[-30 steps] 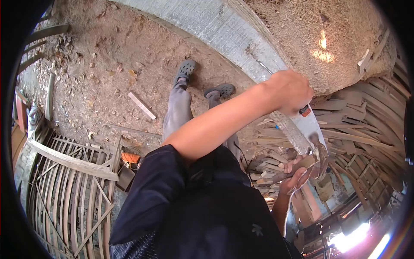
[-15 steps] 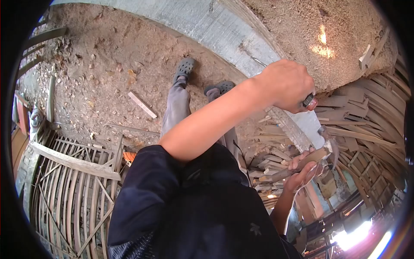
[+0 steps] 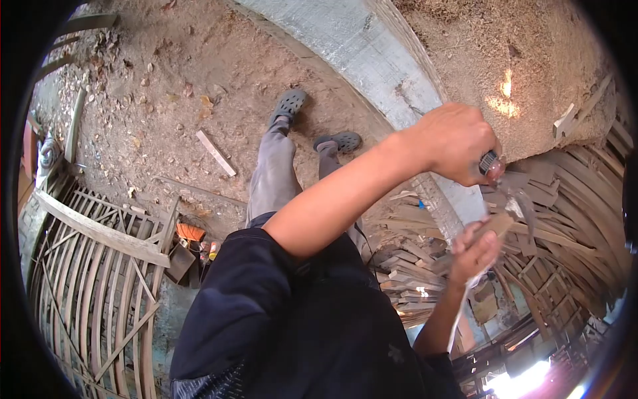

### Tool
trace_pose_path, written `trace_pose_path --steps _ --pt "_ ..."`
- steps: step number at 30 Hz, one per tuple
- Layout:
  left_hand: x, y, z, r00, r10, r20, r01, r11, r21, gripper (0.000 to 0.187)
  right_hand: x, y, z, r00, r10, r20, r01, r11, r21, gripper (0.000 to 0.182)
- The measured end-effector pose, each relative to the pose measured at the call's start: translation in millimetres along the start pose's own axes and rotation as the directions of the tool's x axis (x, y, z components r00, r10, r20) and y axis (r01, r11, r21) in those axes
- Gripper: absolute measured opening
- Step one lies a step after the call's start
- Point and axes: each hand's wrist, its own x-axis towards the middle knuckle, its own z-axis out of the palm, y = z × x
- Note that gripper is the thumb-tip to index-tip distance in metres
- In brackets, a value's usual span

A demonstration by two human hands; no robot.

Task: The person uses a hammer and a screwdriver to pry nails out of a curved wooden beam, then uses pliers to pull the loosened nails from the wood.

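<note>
Head view: right hand (image 3: 473,253) grips wood piece (image 3: 490,227), seemingly beneath left hand's (image 3: 455,141) blade (image 3: 522,203).

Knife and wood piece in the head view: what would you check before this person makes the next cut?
1. Grip on the knife: ok, the left hand is closed in a fist round the handle.
2. Hold on the wood piece: ok, the right hand has its fingers wrapped round it.
3. Blade set on the wood: cannot tell, the blade is blurred.
4. Right fingers clear of the blade: cannot tell, the blade sits close above that hand.
5. Footing: ok, both sandals rest on the dirt ground.
6. Legs out of the blade's way: ok, both hands work off to the side, over the pile of wood strips.
</note>
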Motion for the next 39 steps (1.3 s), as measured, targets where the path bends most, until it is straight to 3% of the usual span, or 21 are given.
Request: trace_pose_path --steps 1,2,3,5,7,10,12,14,16,22,29,34,36,38,39 --pt "2 -3 1 1.000 -0.003 -0.021 0.002 0.999 -0.048 0.024 0 -18 2 0.889 0.457 0.040 -0.441 0.829 0.343 0.046" --pt "5 -7 0 0.999 0.000 -0.041 -0.002 0.999 -0.038 0.024 4 -21 6 0.609 0.758 0.234 -0.705 0.382 0.598 0.045" --pt "4 -8 2 0.999 0.013 -0.047 -0.012 1.000 0.008 0.024 18 -15 -8 0.747 0.654 0.115 -0.518 0.465 0.718 0.050" --pt "1 -8 12 0.995 0.046 -0.094 -0.042 0.998 0.043 0.025 38 -8 -51 0.686 0.727 -0.024 -0.312 0.325 0.893 0.057" --pt "1 -2 5 0.997 0.034 -0.063 -0.033 0.999 0.018 0.026 65 -14 -89 0.734 0.646 -0.212 -0.246 0.543 0.803 0.063" --pt "0 -2 3 0.998 0.027 -0.049 -0.028 1.000 -0.013 0.023 64 -14 -94 0.778 0.558 -0.287 -0.198 0.653 0.731 0.065" --pt "-2 -4 10 0.997 0.040 -0.068 -0.042 0.999 -0.030 0.021 53 -18 -78 0.781 0.587 -0.212 -0.250 0.605 0.756 0.066" --pt "-6 0 24 0.994 0.107 0.004 -0.106 0.983 0.153 0.014 46 -26 -62 0.780 0.610 -0.138 -0.303 0.562 0.769 0.067" --pt "-12 3 34 0.993 0.115 -0.011 -0.112 0.980 0.162 0.012 45 -34 -51 0.751 0.656 -0.074 -0.390 0.532 0.751 0.070" --pt "-23 6 38 0.975 0.188 -0.117 -0.154 0.956 0.249 0.003 40 -37 -38 0.744 0.667 -0.047 -0.398 0.498 0.770 0.070" --pt "-19 -13 26 0.940 0.229 -0.254 -0.152 0.945 0.289 0.007 35 -40 -28 0.768 0.641 0.017 -0.420 0.483 0.768 0.065" --pt "-21 -13 28 0.937 0.225 -0.267 -0.156 0.953 0.259 0.008 30 -37 -27 0.773 0.632 0.049 -0.437 0.475 0.764 0.066" --pt "-26 -8 24 0.944 0.207 -0.256 -0.138 0.955 0.263 0.008 28 -36 -23 0.764 0.639 0.088 -0.439 0.415 0.797 0.064" --pt "-46 3 -6 0.930 0.181 -0.319 -0.103 0.964 0.246 0.011 32 -40 -11 0.762 0.633 0.135 -0.472 0.401 0.785 0.061" --pt "-58 -3 -18 0.884 0.168 -0.436 -0.047 0.960 0.275 0.016 34 -43 -2 0.756 0.627 0.185 -0.507 0.384 0.772 0.058"
